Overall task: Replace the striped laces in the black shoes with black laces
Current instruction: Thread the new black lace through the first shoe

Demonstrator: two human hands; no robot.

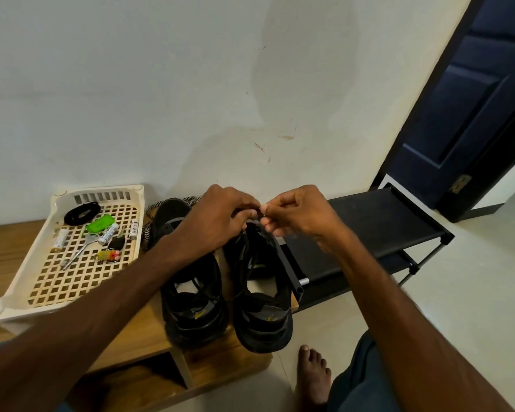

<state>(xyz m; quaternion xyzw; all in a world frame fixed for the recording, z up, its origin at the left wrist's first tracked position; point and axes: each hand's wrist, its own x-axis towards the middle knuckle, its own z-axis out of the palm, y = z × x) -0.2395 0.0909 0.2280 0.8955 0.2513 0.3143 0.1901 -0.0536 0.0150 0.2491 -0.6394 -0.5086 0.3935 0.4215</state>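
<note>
Lace (pixel 245 260) ran heelward down the right shoe (pixel 263 316); I saw left hand (pixel 220 217) and right hand (pixel 299 212) pinching its toe-end.

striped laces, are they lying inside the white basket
No, the striped laces lie outside the basket, between it and the black shoes.

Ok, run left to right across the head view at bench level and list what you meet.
Going right: white basket → striped laces → first black shoe → second black shoe → black shoe rack → dark door.
</note>
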